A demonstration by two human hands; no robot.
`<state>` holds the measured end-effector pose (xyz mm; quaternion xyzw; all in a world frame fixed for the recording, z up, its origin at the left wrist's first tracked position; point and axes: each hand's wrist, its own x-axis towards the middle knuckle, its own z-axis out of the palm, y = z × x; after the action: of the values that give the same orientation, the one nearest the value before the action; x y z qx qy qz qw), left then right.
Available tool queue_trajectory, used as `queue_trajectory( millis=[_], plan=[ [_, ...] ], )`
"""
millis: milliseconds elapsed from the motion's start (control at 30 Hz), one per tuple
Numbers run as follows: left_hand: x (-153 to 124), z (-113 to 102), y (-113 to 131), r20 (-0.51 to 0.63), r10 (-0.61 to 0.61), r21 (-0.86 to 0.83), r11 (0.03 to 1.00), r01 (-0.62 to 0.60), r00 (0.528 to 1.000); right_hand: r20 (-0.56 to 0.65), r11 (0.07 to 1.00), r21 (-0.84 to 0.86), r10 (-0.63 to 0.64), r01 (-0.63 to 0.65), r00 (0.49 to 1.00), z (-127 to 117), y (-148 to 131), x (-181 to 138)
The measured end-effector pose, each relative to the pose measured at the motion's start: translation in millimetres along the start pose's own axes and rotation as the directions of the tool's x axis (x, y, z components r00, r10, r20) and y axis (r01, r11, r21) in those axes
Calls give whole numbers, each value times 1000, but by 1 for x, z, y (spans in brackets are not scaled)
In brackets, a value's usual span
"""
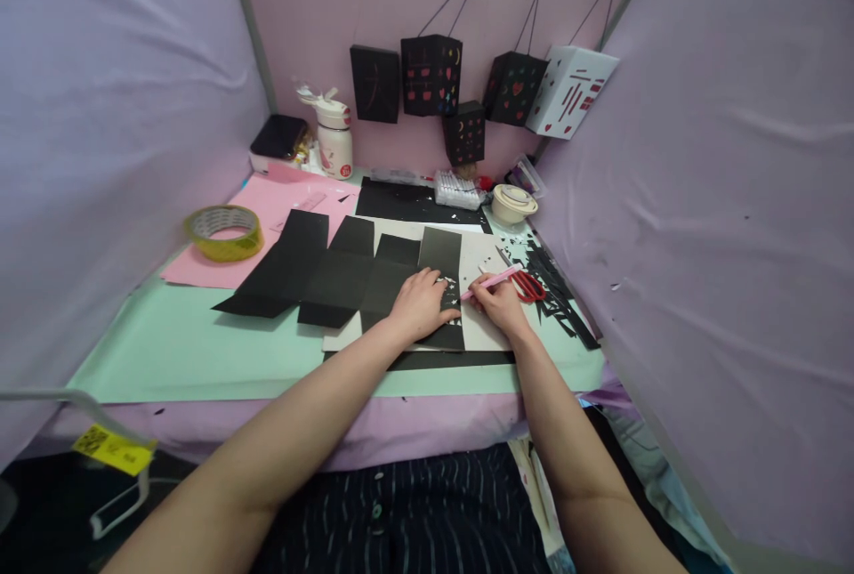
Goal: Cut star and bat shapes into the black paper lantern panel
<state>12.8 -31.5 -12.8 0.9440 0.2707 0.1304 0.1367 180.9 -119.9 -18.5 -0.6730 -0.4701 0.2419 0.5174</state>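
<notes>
A folded black cardstock box template (337, 276) with side flaps lies across a pale grey board (490, 338). My left hand (422, 303) rests flat on its right panel, fingers spread, beside small cut-out shapes that show white. My right hand (497, 300) is closed around a slim pink pen-style craft knife (502, 277). The knife's tip is at the right edge of that panel, too small to make out clearly. Red-handled scissors (530, 287) lie just right of my right hand.
Black paper scraps (560, 294) litter the table's right side. A yellow tape roll (227, 233) sits on pink paper (280, 191) at left. Behind stand a white bottle (334, 142), a cream round container (513, 203) and a clear case (458, 189). Paper lanterns (432, 76) hang at the back.
</notes>
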Motion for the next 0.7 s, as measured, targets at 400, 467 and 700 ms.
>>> queue_trajectory(
  millis=[400,467,700],
  plan=[
    [1,2,-1,2,-3,-3,1000,3,1000,9,1000,1,-9,9,1000,1,2,1],
    [1,2,-1,1,-3,-3,1000,3,1000,3,1000,5,-8,8,1000,1,3,1],
    [1,1,-1,-1,-2,-3,1000,2,1000,-4,1000,-8,-12,12,1000,1,-1,0]
  ],
)
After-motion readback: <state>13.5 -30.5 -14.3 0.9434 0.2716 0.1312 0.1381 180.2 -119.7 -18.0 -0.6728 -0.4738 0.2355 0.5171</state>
